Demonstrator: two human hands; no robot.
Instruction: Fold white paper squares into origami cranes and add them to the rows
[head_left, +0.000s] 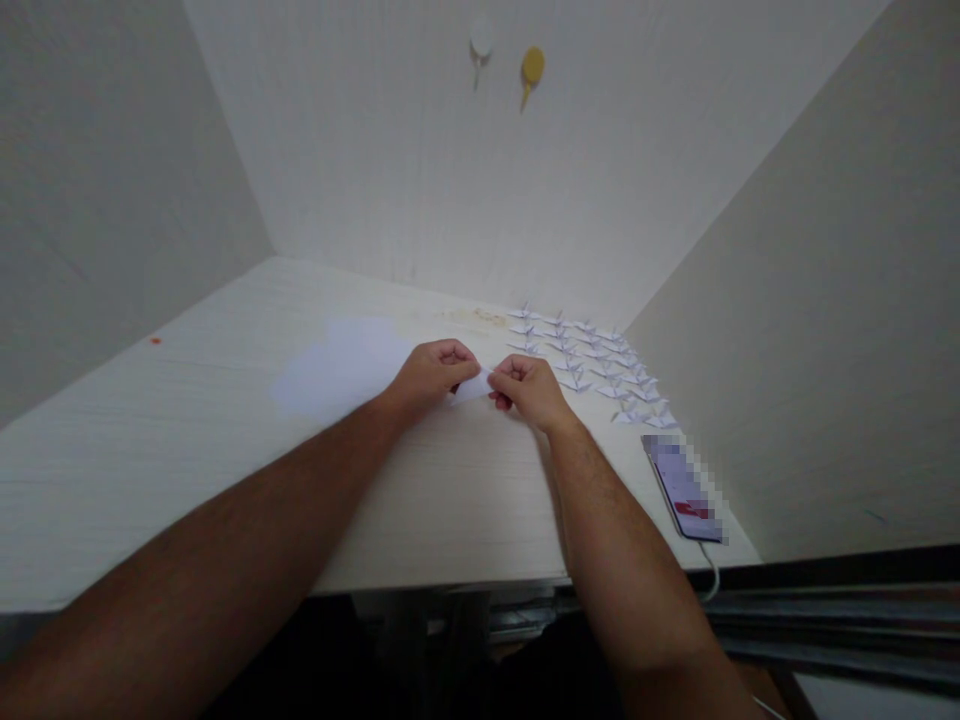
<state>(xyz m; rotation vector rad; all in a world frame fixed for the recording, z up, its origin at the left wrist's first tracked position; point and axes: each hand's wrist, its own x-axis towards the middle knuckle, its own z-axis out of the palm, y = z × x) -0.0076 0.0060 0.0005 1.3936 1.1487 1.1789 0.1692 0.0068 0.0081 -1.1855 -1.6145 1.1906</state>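
Observation:
A small piece of folded white paper [471, 388] is held just above the middle of the white table [442, 500]. My left hand [437, 368] pinches its left end between thumb and fingers. At the other end, my right hand [526, 386] grips the paper the same way, with the fingertips of both hands close together. Part of the paper is hidden behind my fingers. Right of my right hand stand rows of several white paper cranes [600, 360]. Several flat white paper sheets [337, 365] lie left of my left hand.
A phone [684, 490] lies by the table's right edge, with a white cable [712, 578] running down from it. Walls enclose the back and both sides. A white hook [481, 42] and a yellow hook [532, 68] are on the back wall.

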